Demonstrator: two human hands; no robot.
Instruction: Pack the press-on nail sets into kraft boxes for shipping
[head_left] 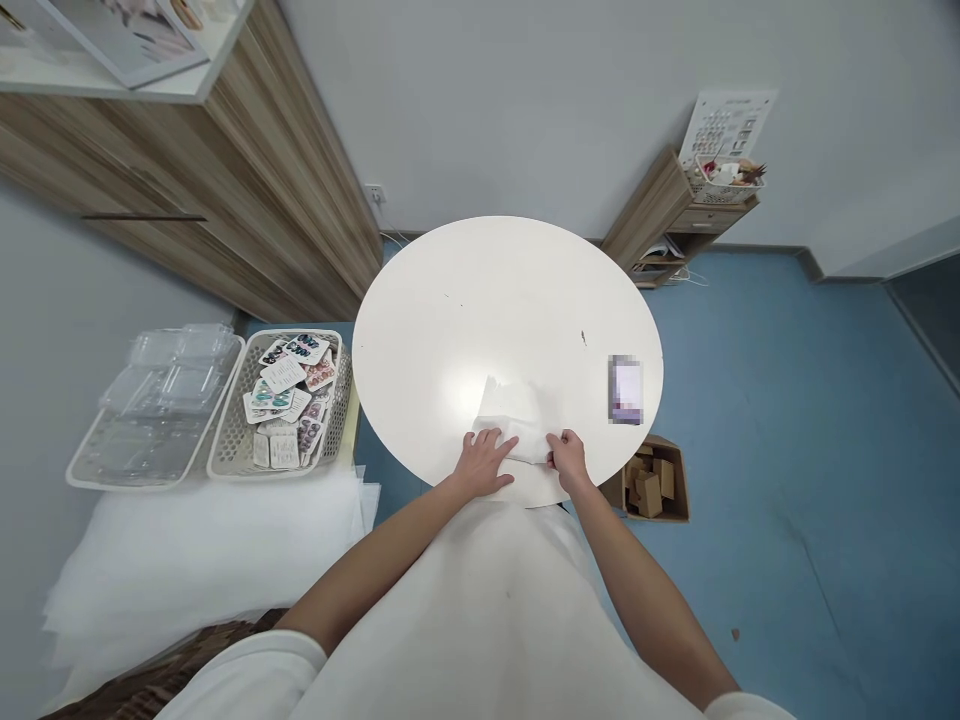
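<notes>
A thin white foam packing sheet [517, 405], partly folded over, lies near the front edge of the round white table [480, 280]. My left hand [484, 462] rests on the sheet's left side, with fingers and thumb spread apart. At the right end of the fold, my right hand [568, 458] pinches the sheet between thumb and curled fingers. Whether anything lies inside the fold cannot be seen.
A phone-like item [625, 390], blurred out, lies at the table's right. On the left stand a basket of carded packs [283, 400], a basket of clear plastic boxes [161, 400] and stacked white sheets [217, 540]. A carton [681, 480] holding small brown boxes sits at lower right.
</notes>
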